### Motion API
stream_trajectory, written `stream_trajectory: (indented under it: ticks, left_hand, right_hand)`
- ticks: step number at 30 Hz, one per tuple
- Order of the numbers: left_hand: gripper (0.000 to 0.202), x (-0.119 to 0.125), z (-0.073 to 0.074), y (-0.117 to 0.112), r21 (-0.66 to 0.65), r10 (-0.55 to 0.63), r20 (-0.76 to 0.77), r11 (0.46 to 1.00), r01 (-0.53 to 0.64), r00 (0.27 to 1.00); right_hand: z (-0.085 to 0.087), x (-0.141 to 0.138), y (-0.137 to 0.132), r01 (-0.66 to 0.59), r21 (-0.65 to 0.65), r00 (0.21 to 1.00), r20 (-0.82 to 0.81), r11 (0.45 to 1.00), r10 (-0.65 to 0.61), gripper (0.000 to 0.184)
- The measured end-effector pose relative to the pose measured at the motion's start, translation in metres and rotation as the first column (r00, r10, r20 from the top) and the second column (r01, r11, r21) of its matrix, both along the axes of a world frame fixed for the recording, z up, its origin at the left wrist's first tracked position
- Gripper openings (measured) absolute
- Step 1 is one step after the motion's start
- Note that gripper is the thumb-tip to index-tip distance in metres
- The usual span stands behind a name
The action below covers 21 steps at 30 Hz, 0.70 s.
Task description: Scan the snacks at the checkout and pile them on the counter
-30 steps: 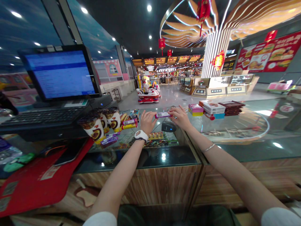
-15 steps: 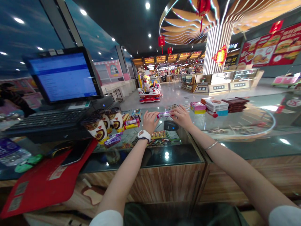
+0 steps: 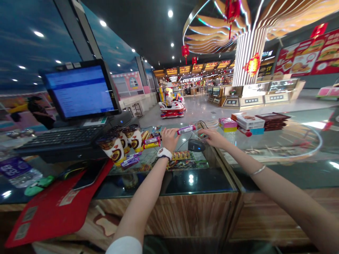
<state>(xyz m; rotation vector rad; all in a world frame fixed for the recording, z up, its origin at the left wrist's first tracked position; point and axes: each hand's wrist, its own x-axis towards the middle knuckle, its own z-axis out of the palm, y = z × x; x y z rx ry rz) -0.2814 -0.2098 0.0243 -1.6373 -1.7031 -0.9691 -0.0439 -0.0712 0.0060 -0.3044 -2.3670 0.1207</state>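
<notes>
My left hand (image 3: 169, 138), with a white watch at the wrist, holds one end of a small purple snack bar (image 3: 186, 129) above the glass counter (image 3: 185, 176). My right hand (image 3: 214, 137) has come off the bar and lies low with its fingers stretched out, just right of a black barcode scanner (image 3: 196, 145) and its cable. More purple and yellow snack bars (image 3: 150, 140) lie to the left of my left hand.
Paper cups (image 3: 112, 148) stand beside a keyboard (image 3: 60, 137) and a lit till screen (image 3: 81, 91). A red mat (image 3: 50, 208) with a phone lies at the left. Stacked boxes (image 3: 249, 121) sit on the far right of the counter. A person stands at the far left.
My right hand has let go of the purple bar and dropped toward the scanner. The left hand alone keeps the bar. The view has shifted slightly left.
</notes>
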Motion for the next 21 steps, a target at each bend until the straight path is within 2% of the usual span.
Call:
stream_trajectory:
  ticks: [4, 9, 12, 16, 21]
  left_hand:
    - [0.017, 0.001, -0.004, 0.002, -0.030, -0.009, -0.028, 1.000, 0.008, 1.000]
    - [0.017, 0.000, -0.007, 0.001, -0.028, 0.001, -0.015, 1.000, -0.002, 1.000]
    - [0.018, -0.001, -0.008, 0.001, -0.025, -0.004, -0.007, 1.000, 0.004, 1.000]
    - [0.017, -0.003, -0.009, 0.002, -0.032, 0.002, -0.006, 0.999, -0.002, 1.000]
    - [0.017, -0.006, -0.009, 0.003, -0.019, 0.002, 0.004, 1.000, -0.002, 1.000]
  right_hand:
    - [-0.011, -0.001, 0.011, -0.069, -0.039, 0.986, 0.149, 0.997, 0.074, 0.070]
    - [-0.021, -0.006, 0.011, -0.077, -0.063, 0.957, 0.276, 0.995, 0.091, 0.064]
    - [-0.024, -0.009, 0.011, -0.063, -0.039, 0.960, 0.271, 0.997, 0.071, 0.056]
    - [-0.024, -0.008, 0.008, -0.026, 0.023, 0.956, 0.292, 0.999, 0.018, 0.057]
    - [-0.014, -0.001, -0.003, 0.028, 0.150, 0.966, 0.249, 0.988, -0.065, 0.060]
